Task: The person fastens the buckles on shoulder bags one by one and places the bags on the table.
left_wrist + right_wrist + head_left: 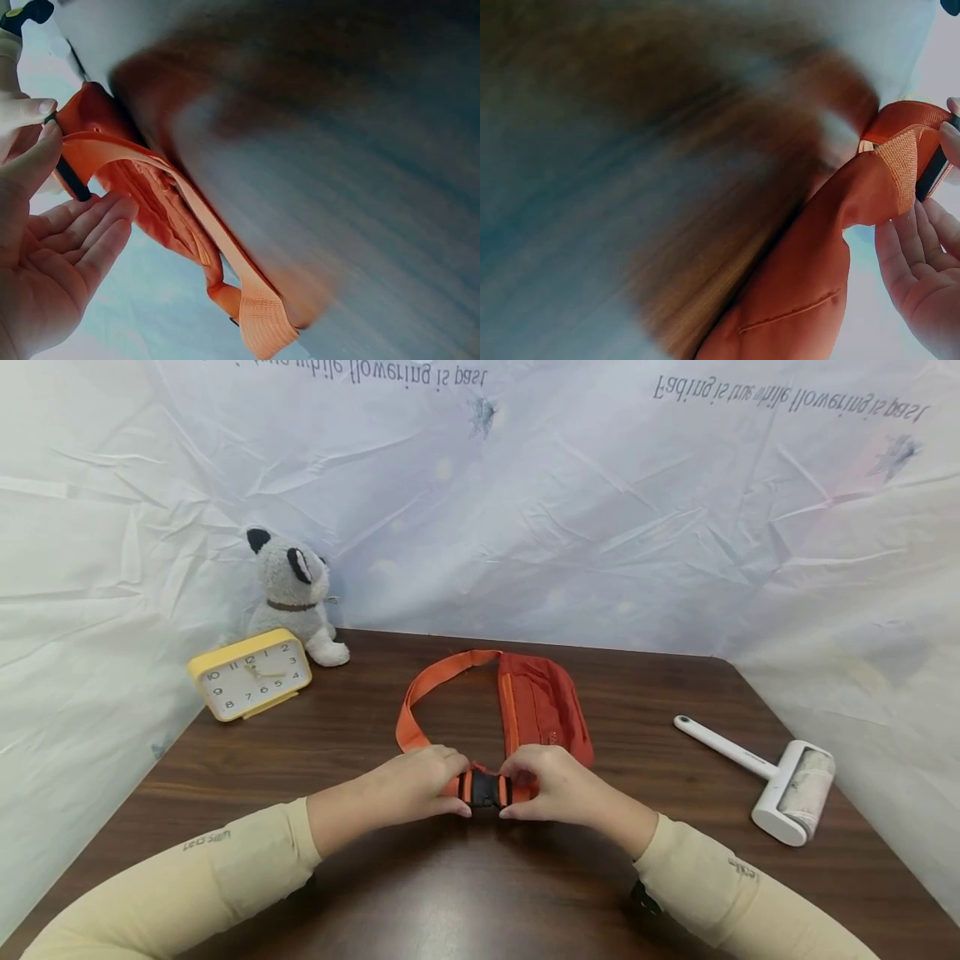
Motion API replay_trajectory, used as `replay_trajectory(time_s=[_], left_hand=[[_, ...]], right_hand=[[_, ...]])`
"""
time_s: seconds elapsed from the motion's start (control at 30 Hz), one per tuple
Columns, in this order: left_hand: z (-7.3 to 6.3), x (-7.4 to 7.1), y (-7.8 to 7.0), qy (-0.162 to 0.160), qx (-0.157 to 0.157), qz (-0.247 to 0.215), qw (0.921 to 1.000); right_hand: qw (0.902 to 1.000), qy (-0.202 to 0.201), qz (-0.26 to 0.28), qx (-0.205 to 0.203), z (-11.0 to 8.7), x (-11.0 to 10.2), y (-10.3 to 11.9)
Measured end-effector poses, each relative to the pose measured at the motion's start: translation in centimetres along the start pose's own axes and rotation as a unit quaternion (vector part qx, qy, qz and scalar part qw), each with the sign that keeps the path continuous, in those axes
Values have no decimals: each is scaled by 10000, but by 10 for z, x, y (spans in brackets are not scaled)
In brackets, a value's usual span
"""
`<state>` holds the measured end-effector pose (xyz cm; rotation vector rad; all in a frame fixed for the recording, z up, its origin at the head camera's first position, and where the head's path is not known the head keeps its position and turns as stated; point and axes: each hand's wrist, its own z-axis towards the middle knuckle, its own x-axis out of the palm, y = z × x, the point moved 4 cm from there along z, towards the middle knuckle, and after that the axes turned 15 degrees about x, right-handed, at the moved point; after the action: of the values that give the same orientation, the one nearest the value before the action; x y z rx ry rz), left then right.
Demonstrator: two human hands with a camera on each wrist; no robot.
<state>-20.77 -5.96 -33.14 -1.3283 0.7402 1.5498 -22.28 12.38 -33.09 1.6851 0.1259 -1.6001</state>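
An orange-red waist bag (551,706) lies on the table, its orange strap (423,697) looping round to the left and front. Both hands meet at its black buckle (486,789), whose two halves sit together. My left hand (420,783) pinches the buckle's left end between thumb and fingers. From the other side my right hand (558,785) pinches the right end the same way. In the left wrist view, the left thumb and fingertips are at a black buckle edge (73,178) where the strap threads through. The right wrist view has the right fingers beneath the black edge (932,172).
A yellow alarm clock (251,675) stands at the left, before a grey-and-white plush dog (288,585). At the right lies a white lint roller (791,789). Pale printed cloth (510,527) hangs behind the dark wooden table (360,877) and along its sides.
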Motion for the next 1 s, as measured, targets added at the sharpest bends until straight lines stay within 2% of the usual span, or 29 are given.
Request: replay_trajectory(time_s=[0.2, 0.47, 0.63, 1.0], left_hand=[[1, 10, 4, 544, -450, -256, 9972], [2, 15, 4, 882, -694, -164, 9936], [2, 19, 4, 1065, -754, -168, 9913], [5, 22, 3, 1186, -740, -147, 9901]], right_hand=[[9993, 330, -101, 140, 1, 8, -1], [9978, 585, -186, 243, 2, 15, 0], [9969, 691, -335, 195, 2, 20, 0], [9948, 760, -628, 257, 4, 27, -1]])
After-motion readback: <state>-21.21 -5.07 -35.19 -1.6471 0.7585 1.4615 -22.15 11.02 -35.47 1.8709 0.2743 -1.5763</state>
